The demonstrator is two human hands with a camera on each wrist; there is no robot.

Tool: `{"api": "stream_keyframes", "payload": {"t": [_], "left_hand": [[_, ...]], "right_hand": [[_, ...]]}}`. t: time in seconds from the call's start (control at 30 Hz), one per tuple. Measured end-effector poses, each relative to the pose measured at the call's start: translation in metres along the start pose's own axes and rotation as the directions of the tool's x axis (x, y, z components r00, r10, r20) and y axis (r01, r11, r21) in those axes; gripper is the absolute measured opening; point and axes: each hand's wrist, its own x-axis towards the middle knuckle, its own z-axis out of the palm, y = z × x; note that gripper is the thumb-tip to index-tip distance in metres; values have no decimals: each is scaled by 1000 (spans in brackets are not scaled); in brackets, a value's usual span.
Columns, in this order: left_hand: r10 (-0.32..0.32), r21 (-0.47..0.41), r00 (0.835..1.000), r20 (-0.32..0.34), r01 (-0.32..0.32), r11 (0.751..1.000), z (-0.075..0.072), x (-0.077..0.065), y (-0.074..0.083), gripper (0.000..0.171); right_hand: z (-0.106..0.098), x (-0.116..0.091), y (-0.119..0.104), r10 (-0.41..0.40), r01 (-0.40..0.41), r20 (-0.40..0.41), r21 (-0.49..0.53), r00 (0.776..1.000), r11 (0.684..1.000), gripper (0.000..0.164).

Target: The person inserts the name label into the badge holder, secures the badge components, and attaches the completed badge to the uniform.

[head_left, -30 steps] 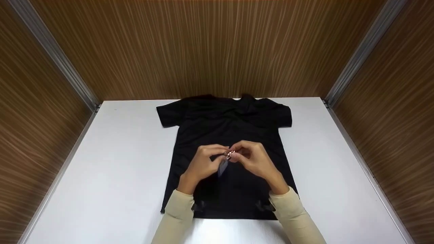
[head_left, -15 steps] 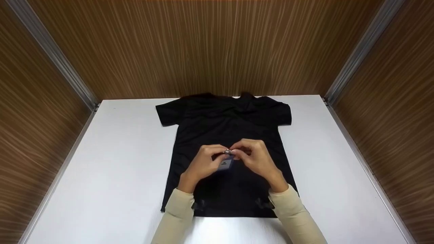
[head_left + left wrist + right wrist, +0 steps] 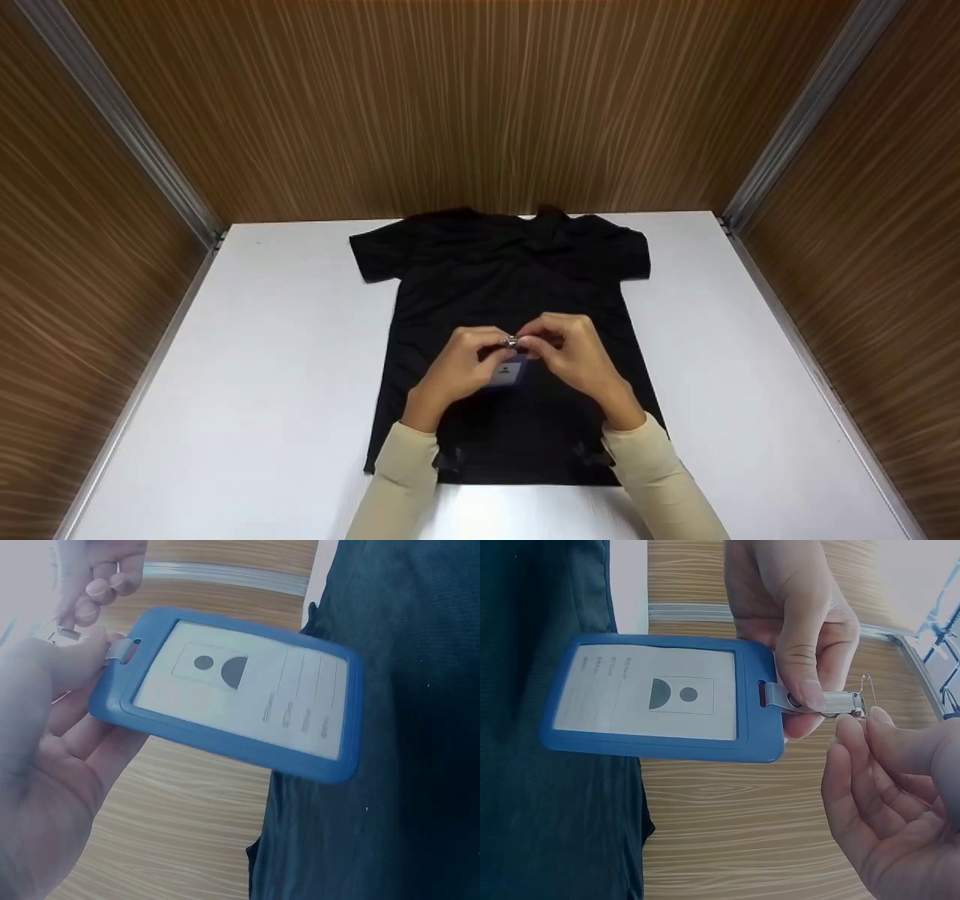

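Observation:
A blue badge holder [image 3: 240, 694] with a white printed card hangs from a short clear strap [image 3: 780, 697] and a metal clip [image 3: 844, 703]. With thumb and fingers, my left hand [image 3: 456, 367] pinches the strap and clip beside the holder's slot. My right hand [image 3: 579, 361] pinches the clip's far end, where a thin safety pin [image 3: 871, 694] stands open; the fingertips partly hide that end. Both hands are above a black T-shirt [image 3: 510, 289] spread flat, collar away from me, and the holder [image 3: 506, 373] is over its lower half.
The shirt lies on a white table [image 3: 292, 360]. Wood-grain panels [image 3: 480, 105] rise at the back and both sides, with metal rails [image 3: 814, 112] at the corners.
The badge holder has turned from nearly edge-on to showing its white card to the head camera. Both hands stay close together over the shirt, with small finger shifts around the clip.

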Motion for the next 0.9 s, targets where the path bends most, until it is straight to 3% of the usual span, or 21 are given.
{"api": "stream_keyframes", "payload": {"t": [0.3,0.6,0.9], "left_hand": [[5,-23,1000,4,-5,1000,5,-3,-2,13],[-6,7,1000,9,6,1000,-5,6,2,12],[27,4,1000,-6,-27,1000,-12,14,6,10]], "right_hand": [[0,-3,3,2,-2,5,-8,1000,1000,5],[-2,7,-1,-14,14,-2,-15,1000,1000,4],[-5,12,-3,-41,41,-43,-3,998,999,6]]}}
